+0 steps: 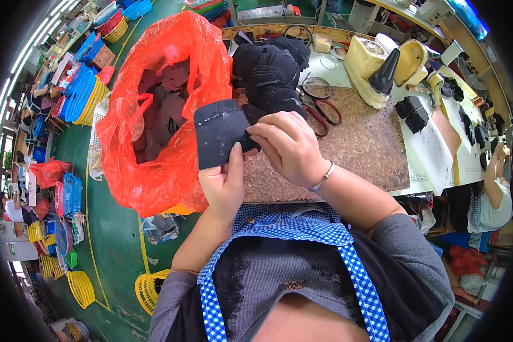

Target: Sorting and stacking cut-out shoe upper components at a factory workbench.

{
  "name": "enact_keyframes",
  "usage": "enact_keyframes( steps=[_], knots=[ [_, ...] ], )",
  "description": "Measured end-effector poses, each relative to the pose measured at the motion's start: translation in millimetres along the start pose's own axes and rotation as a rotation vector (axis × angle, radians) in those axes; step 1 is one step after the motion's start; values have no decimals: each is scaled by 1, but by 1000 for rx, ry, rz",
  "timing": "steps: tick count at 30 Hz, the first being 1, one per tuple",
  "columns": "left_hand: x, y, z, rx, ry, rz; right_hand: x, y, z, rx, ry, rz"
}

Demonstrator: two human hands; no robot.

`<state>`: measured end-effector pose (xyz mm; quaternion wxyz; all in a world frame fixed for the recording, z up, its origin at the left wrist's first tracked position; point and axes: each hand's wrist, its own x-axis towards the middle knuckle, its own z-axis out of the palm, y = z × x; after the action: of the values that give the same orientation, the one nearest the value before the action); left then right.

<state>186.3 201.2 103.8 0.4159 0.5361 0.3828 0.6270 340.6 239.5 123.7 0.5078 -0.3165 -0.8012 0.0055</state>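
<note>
My left hand [223, 185] grips a flat black cut piece [218, 132], seemingly fabric or thin leather, by its lower edge, with the thumb on top. My right hand [290, 147] is closed in a pinch at the right edge of that piece. Exactly what lies between its fingertips is partly hidden. Left of my hands, a big red plastic bag [117, 132] hangs open with many dark maroon flat pieces [164, 108] inside. Just beyond my right hand lies a heap of black cut pieces [271, 71].
Scissors with red handles [328, 113] lie on the worn brown board [359, 154]. A cream block [362, 62] carrying a black cone [384, 73] stands at far right, near a small black stack [412, 113]. Yellow baskets [148, 289] stand on the green floor. Another person [492, 188] works at right.
</note>
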Motion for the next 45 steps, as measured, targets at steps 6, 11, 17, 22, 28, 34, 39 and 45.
enact_keyframes(
  steps=[6,11,17,22,28,34,39,45],
  knots=[
    [1,0,1,-180,68,-15,1,2,11,23,7,5],
    [1,-8,-21,-155,1,-83,-18,25,8,274,163,605],
    [4,-10,-26,-77,26,-103,-26,-40,-7,496,-523,-105],
    [-2,-4,-28,169,-58,-165,3,-6,-8,253,-94,123],
    [-5,-11,-23,305,-82,-16,9,-1,14,27,-192,-137],
    [12,2,-39,862,-304,155,16,12,6,55,-468,-177],
    [22,-14,-29,632,-648,215,-2,25,-10,142,-334,-84],
    [67,-85,14,-82,-217,-565,-32,41,-42,425,213,498]
  ],
)
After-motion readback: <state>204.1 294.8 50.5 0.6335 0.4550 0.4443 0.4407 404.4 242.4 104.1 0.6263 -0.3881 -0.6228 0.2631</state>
